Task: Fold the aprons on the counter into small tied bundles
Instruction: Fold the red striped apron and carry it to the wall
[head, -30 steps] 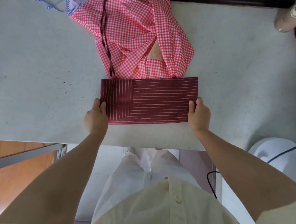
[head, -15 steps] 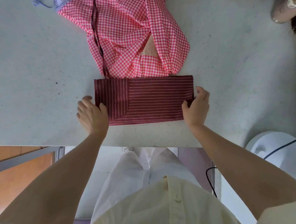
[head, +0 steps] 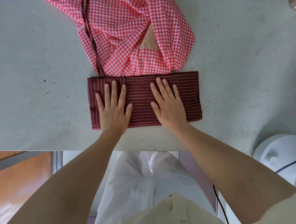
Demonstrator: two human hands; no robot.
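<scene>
1. A dark red striped apron (head: 186, 96), folded into a flat rectangle, lies on the pale grey bench (head: 35, 91) near its front edge
2. The left hand (head: 113, 107) lies flat on the left part of the fold, fingers straight and spread
3. The right hand (head: 167, 104) presses flat on the middle, fingers straight
4. A crumpled red-and-white checked apron (head: 123, 27) lies just behind, touching the striped fold's far edge
5. A dark strap (head: 89, 31) runs across the checked cloth toward the fold's far left corner
6. A white round object (head: 280, 153) with a black cable (head: 221, 205) stands at the lower right
</scene>
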